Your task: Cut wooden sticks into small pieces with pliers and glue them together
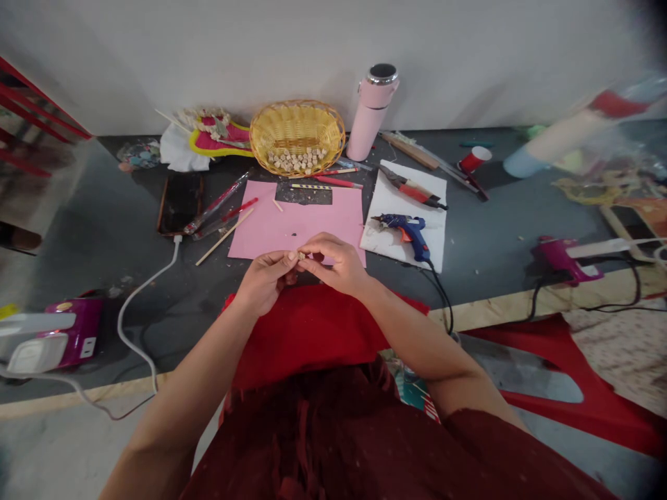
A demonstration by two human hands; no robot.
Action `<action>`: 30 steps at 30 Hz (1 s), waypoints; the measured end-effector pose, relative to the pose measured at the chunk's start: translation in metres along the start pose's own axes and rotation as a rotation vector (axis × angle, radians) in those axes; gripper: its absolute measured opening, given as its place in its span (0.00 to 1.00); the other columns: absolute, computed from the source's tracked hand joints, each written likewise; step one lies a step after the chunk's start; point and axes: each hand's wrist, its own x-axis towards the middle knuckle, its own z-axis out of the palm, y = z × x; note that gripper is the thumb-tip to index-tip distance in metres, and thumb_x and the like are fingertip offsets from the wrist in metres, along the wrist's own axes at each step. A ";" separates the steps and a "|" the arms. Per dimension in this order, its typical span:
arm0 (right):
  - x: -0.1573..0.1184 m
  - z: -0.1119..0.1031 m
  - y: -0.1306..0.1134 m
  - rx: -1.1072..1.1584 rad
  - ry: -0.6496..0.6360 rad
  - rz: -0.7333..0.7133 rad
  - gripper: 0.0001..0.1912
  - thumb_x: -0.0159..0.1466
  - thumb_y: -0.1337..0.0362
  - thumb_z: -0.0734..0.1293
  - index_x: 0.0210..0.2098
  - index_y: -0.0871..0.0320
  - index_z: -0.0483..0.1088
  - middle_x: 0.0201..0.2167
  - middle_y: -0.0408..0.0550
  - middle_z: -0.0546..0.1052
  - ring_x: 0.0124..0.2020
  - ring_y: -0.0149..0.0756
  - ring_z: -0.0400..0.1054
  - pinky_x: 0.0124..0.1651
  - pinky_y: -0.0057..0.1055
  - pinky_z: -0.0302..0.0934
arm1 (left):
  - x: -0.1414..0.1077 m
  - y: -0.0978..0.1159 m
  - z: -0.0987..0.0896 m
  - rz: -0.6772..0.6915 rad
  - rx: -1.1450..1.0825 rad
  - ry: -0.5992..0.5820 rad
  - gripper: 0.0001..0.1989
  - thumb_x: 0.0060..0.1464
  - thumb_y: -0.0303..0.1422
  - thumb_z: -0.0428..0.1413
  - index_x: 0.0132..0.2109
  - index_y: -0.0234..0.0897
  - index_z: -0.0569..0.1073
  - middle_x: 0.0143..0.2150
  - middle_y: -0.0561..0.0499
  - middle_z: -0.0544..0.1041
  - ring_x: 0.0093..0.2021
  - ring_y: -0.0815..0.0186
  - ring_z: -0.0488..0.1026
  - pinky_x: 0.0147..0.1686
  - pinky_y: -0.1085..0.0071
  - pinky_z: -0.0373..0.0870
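Observation:
My left hand [265, 279] and my right hand [338, 264] meet over the near edge of a pink sheet [313, 221]. A small beige piece [301, 256] is pinched between the fingertips of both; it is too small to make out its exact kind. Beyond them, a yellow woven basket [297, 119] holds several little pale cubes [299, 161]. A thin wooden stick [224, 237] lies left of my hands, and a short stick piece [278, 205] rests on the sheet. To the right, a blue hot glue gun [409, 229] and red-handled pliers [414, 189] lie on a white pad [438, 239].
A pink flask [371, 114] stands upright behind the sheet. On the left are a phone [180, 203] with a white cable and a purple power adapter [80, 332]. The glue gun's black cord [442, 292] runs over the front edge. A red cloth [313, 333] covers my lap.

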 end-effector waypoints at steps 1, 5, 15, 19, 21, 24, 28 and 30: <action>0.000 0.000 0.000 -0.015 0.002 -0.007 0.08 0.63 0.63 0.67 0.40 0.58 0.72 0.35 0.48 0.73 0.29 0.27 0.65 0.32 0.28 0.65 | 0.000 0.000 0.000 0.010 0.002 -0.002 0.10 0.45 0.37 0.65 0.29 0.33 0.77 0.23 0.53 0.71 0.22 0.76 0.60 0.24 0.77 0.59; 0.000 -0.001 0.003 -0.073 -0.001 -0.056 0.08 0.63 0.64 0.66 0.42 0.57 0.72 0.37 0.49 0.73 0.32 0.29 0.67 0.34 0.28 0.67 | 0.001 0.000 0.000 0.041 0.024 0.023 0.09 0.44 0.36 0.65 0.29 0.34 0.77 0.23 0.54 0.70 0.22 0.76 0.59 0.23 0.77 0.58; -0.003 0.000 0.006 -0.052 0.000 -0.030 0.08 0.63 0.65 0.66 0.43 0.56 0.69 0.37 0.47 0.72 0.29 0.26 0.63 0.34 0.28 0.65 | 0.000 0.001 0.001 0.042 0.034 0.025 0.09 0.45 0.36 0.65 0.30 0.35 0.77 0.26 0.52 0.73 0.22 0.76 0.60 0.23 0.77 0.58; -0.002 -0.001 0.004 -0.041 -0.018 -0.030 0.07 0.64 0.65 0.65 0.42 0.56 0.69 0.37 0.47 0.72 0.30 0.27 0.65 0.33 0.28 0.65 | -0.001 0.002 0.002 0.056 0.036 0.060 0.10 0.45 0.37 0.64 0.30 0.34 0.77 0.26 0.52 0.73 0.22 0.76 0.61 0.24 0.76 0.59; -0.002 -0.001 0.003 -0.043 -0.020 -0.035 0.07 0.65 0.65 0.64 0.42 0.56 0.70 0.37 0.48 0.72 0.32 0.28 0.66 0.34 0.28 0.65 | -0.001 0.002 0.001 0.056 0.038 0.080 0.10 0.45 0.38 0.64 0.29 0.34 0.77 0.26 0.51 0.74 0.22 0.75 0.61 0.24 0.75 0.60; -0.001 -0.001 0.003 -0.055 -0.022 -0.061 0.07 0.65 0.65 0.64 0.42 0.56 0.70 0.37 0.49 0.72 0.35 0.30 0.67 0.35 0.29 0.66 | 0.000 0.003 -0.001 0.046 0.046 0.076 0.09 0.45 0.36 0.64 0.28 0.34 0.77 0.25 0.52 0.74 0.22 0.75 0.62 0.24 0.75 0.60; -0.001 0.000 0.004 -0.057 -0.024 -0.092 0.07 0.65 0.66 0.64 0.42 0.56 0.70 0.37 0.49 0.73 0.36 0.31 0.68 0.36 0.30 0.67 | 0.000 0.003 -0.002 0.026 0.051 0.061 0.08 0.45 0.34 0.64 0.29 0.34 0.77 0.24 0.52 0.74 0.21 0.76 0.62 0.24 0.76 0.59; -0.001 0.000 0.004 -0.059 -0.024 -0.090 0.07 0.65 0.66 0.64 0.42 0.56 0.70 0.37 0.49 0.73 0.36 0.31 0.69 0.37 0.30 0.67 | 0.000 0.003 -0.001 0.014 0.040 0.060 0.08 0.44 0.34 0.65 0.28 0.34 0.77 0.24 0.52 0.73 0.22 0.76 0.62 0.25 0.76 0.59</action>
